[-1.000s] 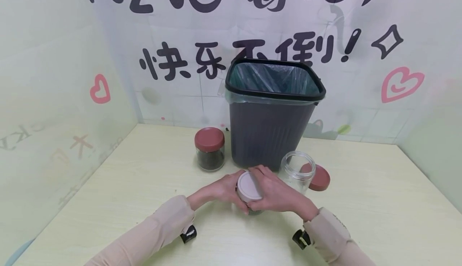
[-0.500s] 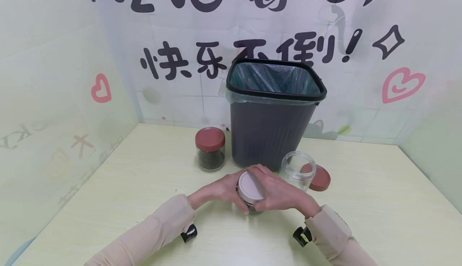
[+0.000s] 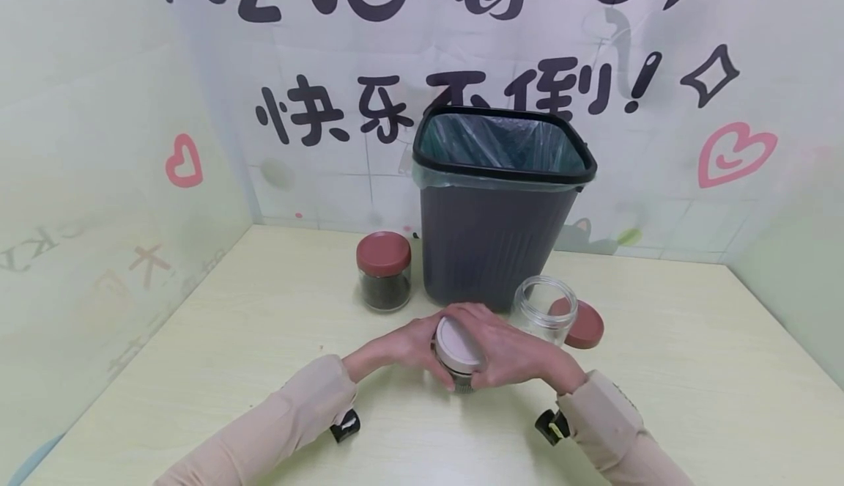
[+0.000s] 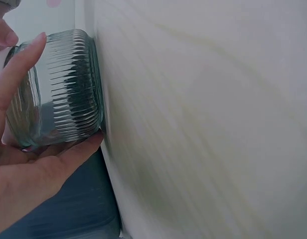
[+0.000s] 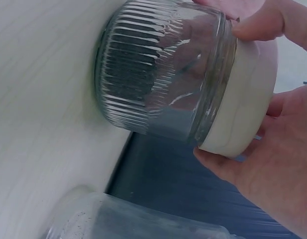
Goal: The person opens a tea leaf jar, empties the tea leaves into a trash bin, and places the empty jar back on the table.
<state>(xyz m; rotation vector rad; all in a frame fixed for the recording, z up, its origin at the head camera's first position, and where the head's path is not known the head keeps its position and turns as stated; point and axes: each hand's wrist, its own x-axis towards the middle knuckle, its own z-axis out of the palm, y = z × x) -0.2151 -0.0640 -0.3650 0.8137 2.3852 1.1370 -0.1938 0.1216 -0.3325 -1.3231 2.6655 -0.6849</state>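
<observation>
A clear glass jar (image 5: 178,104) with a ribbed lower part and dark contents stands upright on the table. On top of it sits a white lid (image 3: 457,343). My left hand (image 3: 415,345) holds the jar from the left, its thumb and fingers spread around the glass in the left wrist view. From the right, my right hand (image 3: 508,347) grips the lid, thumb at the front and fingers around the back. In the right wrist view the lid's side (image 5: 245,99) rests between that thumb and fingers. Whether the lid is loose cannot be told.
Behind the hands stands a dark bin (image 3: 491,244) with a bag liner. Left of it is a red-lidded jar (image 3: 385,273) with dark contents. An uncovered clear jar (image 3: 542,314) and a red lid (image 3: 585,326) lie close to the right hand.
My right thumb has shifted a little to the right along the front of the lid, baring more of the jar's neck. The left hand and the jar stay in place.
</observation>
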